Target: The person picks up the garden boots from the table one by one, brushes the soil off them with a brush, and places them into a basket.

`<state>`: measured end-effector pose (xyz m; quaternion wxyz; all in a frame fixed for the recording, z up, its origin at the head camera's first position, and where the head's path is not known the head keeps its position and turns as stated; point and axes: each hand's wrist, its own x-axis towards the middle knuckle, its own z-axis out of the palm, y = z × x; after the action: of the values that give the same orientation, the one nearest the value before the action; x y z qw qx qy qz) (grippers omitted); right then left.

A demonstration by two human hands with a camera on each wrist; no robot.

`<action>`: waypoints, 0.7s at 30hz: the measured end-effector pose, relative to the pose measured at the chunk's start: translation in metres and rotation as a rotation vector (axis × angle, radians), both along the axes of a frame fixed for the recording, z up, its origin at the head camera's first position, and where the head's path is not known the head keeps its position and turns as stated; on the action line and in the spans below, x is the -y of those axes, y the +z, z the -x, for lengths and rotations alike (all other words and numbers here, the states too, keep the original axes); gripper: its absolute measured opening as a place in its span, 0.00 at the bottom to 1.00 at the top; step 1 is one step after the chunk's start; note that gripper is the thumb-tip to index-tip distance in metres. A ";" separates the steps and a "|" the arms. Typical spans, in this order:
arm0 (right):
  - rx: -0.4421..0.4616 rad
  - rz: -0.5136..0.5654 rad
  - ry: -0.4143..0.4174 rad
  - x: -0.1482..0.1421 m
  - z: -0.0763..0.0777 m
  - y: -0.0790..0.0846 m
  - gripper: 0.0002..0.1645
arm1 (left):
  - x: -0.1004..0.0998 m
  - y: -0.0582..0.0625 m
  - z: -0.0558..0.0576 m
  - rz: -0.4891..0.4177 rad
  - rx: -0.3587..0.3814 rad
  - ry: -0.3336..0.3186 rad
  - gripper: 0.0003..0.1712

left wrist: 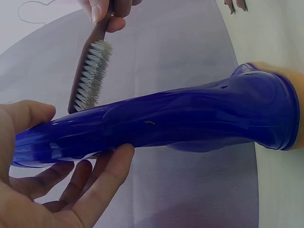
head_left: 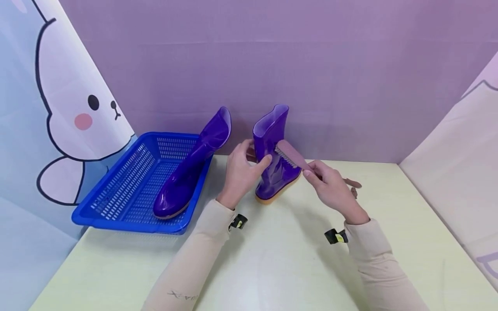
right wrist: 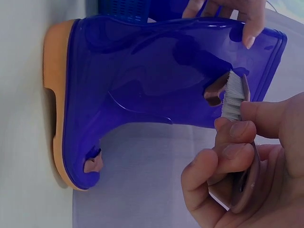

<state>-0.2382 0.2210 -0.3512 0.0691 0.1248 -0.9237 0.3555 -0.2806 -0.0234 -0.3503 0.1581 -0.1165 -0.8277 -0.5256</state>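
Observation:
A purple rubber boot (head_left: 272, 172) with a tan sole stands upright on the table. My left hand (head_left: 243, 166) grips its shaft from the left, thumb on one side and fingers on the other. In my right hand (head_left: 330, 185) is a brown-handled brush (head_left: 289, 154), held by its handle with the pale bristles facing the boot. In the right wrist view the bristles are close to the boot's shaft (right wrist: 190, 71), beside a brown patch (right wrist: 214, 92); contact is unclear. Another brown patch (right wrist: 94, 163) shows on the toe.
At left, a blue plastic basket (head_left: 83, 216) holds a second purple boot (head_left: 186, 172), its shaft leaning over the rim. Small brown pieces (head_left: 352, 183) lie behind my right hand. A purple backdrop (head_left: 311, 77) rises behind the pale table (head_left: 272, 259).

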 end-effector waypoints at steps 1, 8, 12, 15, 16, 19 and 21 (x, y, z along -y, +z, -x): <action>-0.001 -0.007 -0.001 -0.001 -0.001 0.002 0.19 | 0.000 0.001 0.000 0.006 -0.006 0.005 0.33; 0.018 -0.021 -0.024 -0.005 -0.006 0.015 0.19 | -0.003 0.005 -0.004 0.017 -0.043 0.003 0.36; 0.017 -0.026 -0.031 -0.006 -0.007 0.018 0.21 | -0.004 0.006 -0.006 0.029 -0.053 -0.003 0.37; 0.012 -0.035 -0.038 -0.007 -0.007 0.019 0.22 | -0.005 0.007 -0.008 0.032 -0.058 -0.012 0.38; 0.010 -0.032 -0.042 -0.008 -0.007 0.019 0.21 | -0.005 0.007 -0.008 0.033 -0.056 -0.014 0.38; 0.007 -0.022 -0.054 -0.010 -0.008 0.019 0.20 | -0.005 0.008 -0.009 0.040 -0.057 -0.013 0.38; 0.003 -0.013 -0.061 -0.011 -0.008 0.020 0.20 | -0.005 0.007 -0.009 0.041 -0.062 -0.012 0.38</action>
<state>-0.2302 0.2316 -0.3317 0.0777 0.0965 -0.9295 0.3475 -0.2712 -0.0181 -0.3428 0.1780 -0.1407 -0.8323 -0.5058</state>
